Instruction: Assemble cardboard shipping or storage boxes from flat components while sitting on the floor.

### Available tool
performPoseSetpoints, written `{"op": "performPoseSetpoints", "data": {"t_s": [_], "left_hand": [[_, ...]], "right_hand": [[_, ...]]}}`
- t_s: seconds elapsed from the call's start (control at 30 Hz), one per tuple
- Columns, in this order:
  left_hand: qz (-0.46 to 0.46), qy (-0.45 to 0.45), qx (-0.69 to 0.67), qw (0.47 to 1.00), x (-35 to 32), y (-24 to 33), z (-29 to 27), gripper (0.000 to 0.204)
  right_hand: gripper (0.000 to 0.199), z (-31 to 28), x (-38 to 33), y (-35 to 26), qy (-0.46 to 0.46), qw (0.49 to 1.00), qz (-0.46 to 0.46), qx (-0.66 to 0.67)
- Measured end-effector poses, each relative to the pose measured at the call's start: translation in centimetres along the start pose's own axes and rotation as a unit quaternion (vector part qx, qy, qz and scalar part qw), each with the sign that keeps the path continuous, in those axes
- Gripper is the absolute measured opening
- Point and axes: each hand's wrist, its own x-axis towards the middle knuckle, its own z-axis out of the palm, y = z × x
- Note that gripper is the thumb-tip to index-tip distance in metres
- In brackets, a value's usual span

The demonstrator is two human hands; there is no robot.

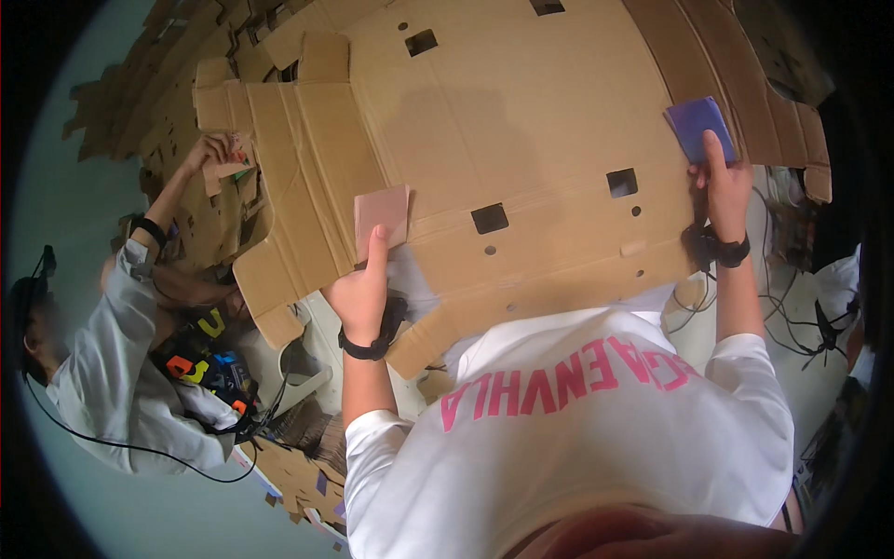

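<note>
My left hand [358, 300] grips a dusty-pink square of stacked or folded paper [380, 214], thumb lying on top of it. Over at the right, my right hand [728, 191] holds a blue-purple square of similar layered paper [697, 127], also with the thumb on its face and the fingers mostly hidden beneath. Both squares are held above a large unfolded cardboard sheet [559, 112], one over its left side and one by its right side. The sheet has several cut-out square holes and small round holes. A black band sits on each of my wrists.
To the left, another person in a light shirt [121, 345] reaches a hand [212, 149] toward small paper pieces. Piled cardboard scraps [177, 84] lie at the far left. Cables [796, 317] hang at the right, and a white chair-like piece [307, 382] shows below the sheet.
</note>
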Motion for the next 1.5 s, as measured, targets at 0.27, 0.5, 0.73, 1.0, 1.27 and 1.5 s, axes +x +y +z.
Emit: {"op": "performPoseSetpoints", "data": {"t_s": [0.27, 0.5, 0.73, 1.0, 1.27, 1.5], "left_hand": [[0.299, -0.018, 0.131, 0.945, -0.1, 3.8, 0.6, 0.033], [0.243, -0.213, 0.193, 0.927, 1.2, 6.6, -2.1, 0.018], [0.051, -0.388, -0.162, 0.906, 13.0, 5.4, -2.2, 0.050], [0.126, -0.428, -0.157, 0.881, 20.9, 5.3, 2.1, 0.120], [0.121, -0.477, -0.131, 0.860, 25.7, 2.3, 3.9, 0.092], [0.082, -0.496, -0.127, 0.855, 25.8, 0.7, 3.1, 0.102]], "right_hand": [[0.026, 1.2, -0.9, 0.2, 0.037, 0.998, -0.048, -0.003], [0.023, 1.1, -0.7, 1.2, 0.055, 0.998, -0.029, -0.004], [0.022, 0.9, -0.6, 1.7, 0.037, 0.998, -0.044, 0.008], [0.021, 0.7, -0.6, 1.7, 0.049, 0.998, -0.039, 0.015], [0.034, -0.7, 0.0, 0.3, -0.025, 0.997, -0.070, -0.005], [0.049, -4.2, 2.8, -1.1, -0.161, 0.968, -0.122, -0.151]]}}
